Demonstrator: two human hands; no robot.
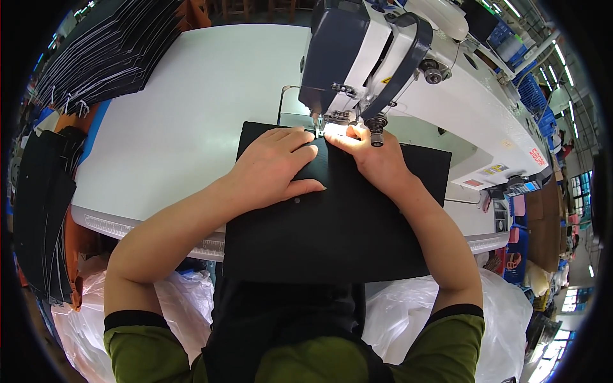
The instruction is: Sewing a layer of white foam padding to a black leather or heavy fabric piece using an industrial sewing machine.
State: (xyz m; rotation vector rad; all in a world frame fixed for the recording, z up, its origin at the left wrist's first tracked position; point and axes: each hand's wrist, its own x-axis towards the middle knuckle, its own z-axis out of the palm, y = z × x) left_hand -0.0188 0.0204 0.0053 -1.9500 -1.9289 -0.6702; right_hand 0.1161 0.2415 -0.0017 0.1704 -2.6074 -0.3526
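A flat black panel (332,236), leather-like, lies under the sewing machine (341,57) and hangs over the table's front edge toward me. My left hand (274,163) rests on it with fingers spread, the fingertips just left of the lit presser foot (320,133). Right of the foot, my right hand (373,156) presses on the panel, its thumb and forefinger close to the needle area. Part of that hand is behind the machine head, and its other fingers are hard to make out. Neither hand grips the panel's edge.
A tall stack of black panels (108,51) stands at the far left, with more black pieces (41,210) below it. The white sewing table (185,115) spreads to the left. Clear plastic bags (408,319) sit below the table edge. A control panel (523,186) is at the right.
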